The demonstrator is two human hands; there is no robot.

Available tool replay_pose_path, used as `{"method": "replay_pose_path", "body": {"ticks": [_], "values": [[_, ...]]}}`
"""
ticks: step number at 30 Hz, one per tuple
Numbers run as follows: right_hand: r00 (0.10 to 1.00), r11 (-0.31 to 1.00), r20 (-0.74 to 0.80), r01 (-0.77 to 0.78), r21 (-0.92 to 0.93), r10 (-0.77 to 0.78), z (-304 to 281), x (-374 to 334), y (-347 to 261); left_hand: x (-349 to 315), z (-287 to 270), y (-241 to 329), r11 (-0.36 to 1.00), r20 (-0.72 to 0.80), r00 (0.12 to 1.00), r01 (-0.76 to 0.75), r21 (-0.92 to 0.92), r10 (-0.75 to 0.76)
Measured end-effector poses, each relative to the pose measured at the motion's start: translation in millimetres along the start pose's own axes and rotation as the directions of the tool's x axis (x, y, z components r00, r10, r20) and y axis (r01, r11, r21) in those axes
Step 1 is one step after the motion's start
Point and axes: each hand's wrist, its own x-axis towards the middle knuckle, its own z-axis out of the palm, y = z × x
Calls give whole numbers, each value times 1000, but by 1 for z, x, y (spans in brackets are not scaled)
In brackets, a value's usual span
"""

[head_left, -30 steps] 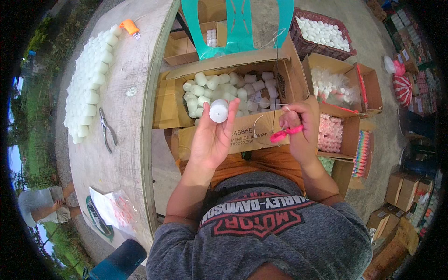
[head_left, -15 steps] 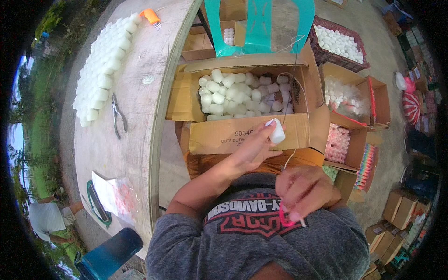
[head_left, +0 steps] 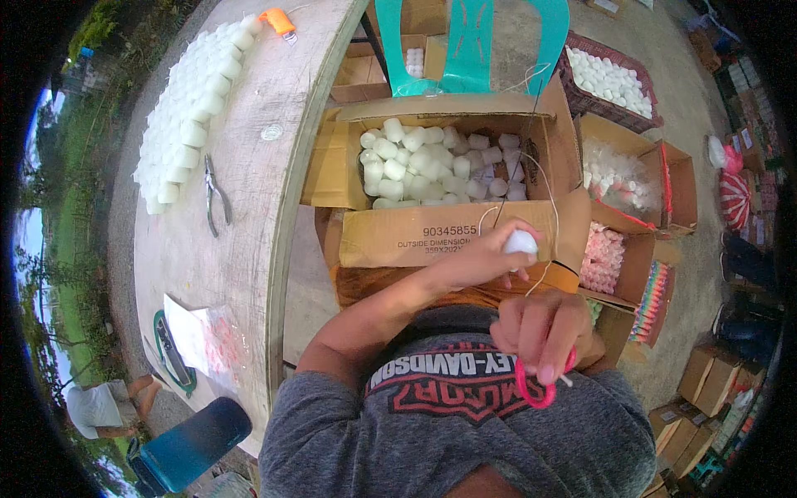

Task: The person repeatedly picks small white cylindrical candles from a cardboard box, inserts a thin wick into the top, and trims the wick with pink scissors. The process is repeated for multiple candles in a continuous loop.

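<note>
In front of the open cardboard box, my left hand (head_left: 490,257) is closed around a small white plastic cylinder (head_left: 520,242). Nearer my chest, my right hand (head_left: 544,332) is closed on a white cord (head_left: 531,289). A bright pink loop (head_left: 535,392) hangs at its fingers, with a short white end beside it; its exact kind is unclear. The cord curves up past my left hand toward the box. A thin dark rod or wire rises behind my left hand; its lower end is hidden. Many similar white cylinders (head_left: 407,170) fill the box (head_left: 374,241).
On the table (head_left: 249,191) at left are rows of white cylinders (head_left: 187,116), pliers (head_left: 214,195), an orange tool (head_left: 276,22) and a blue bottle (head_left: 195,444). A teal chair (head_left: 469,50) stands beyond the box. A crate (head_left: 647,120) and boxes of parts (head_left: 618,290) line the right.
My left hand has moved slightly right with the white cylinder and turned it, so its rounded end shows. My right hand has shifted little; the pink loop at it shows more clearly.
</note>
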Motion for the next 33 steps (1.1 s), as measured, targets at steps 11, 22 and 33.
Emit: {"method": "replay_pose_path", "body": {"ticks": [11,22,33], "values": [[960,909,25,256,328,-279,9,-17,-61,19,-25,-27,956,-232,968,-27,293,99],[658,628,-707,-441,-641,-259,-21,-26,-34,-35,-51,28,939,-253,927,-204,278,277],[943,-97,-157,-193,-976,-295,-16,4,-3,-62,-37,27,794,-117,785,-606,59,608]]}}
